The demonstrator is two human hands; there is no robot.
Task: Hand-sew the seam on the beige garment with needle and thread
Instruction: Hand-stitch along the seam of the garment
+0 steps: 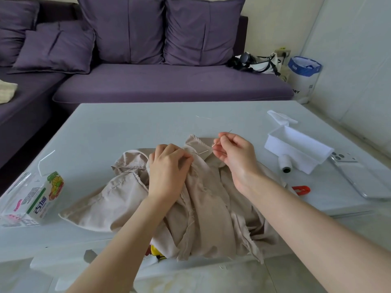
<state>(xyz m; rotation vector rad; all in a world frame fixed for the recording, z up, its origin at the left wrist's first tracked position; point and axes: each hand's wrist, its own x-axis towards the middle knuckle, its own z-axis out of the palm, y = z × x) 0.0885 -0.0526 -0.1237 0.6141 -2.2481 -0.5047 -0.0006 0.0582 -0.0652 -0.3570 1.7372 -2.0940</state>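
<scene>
The beige garment (pixel 203 204) lies crumpled on the pale table (pixel 118 127), hanging over its near edge. My left hand (pixel 167 168) grips a fold of the fabric near its upper part, fingers curled into it. Just to the right, my right hand (pixel 234 153) pinches a thin needle (pixel 212 146) between thumb and fingers. A fine thread (pixel 201 152) runs from the needle down to the cloth beside my left hand. Another thin metal tip (pixel 230 130) sticks up above my right fingers.
A white open box (pixel 296 149) with its lid (pixel 281 118), a white thread spool (pixel 285 163), a phone (pixel 364 178) and a red tool (pixel 301 189) lie at the right. A printed packet (pixel 40 197) sits left. A purple sofa (pixel 148 81) stands behind the table.
</scene>
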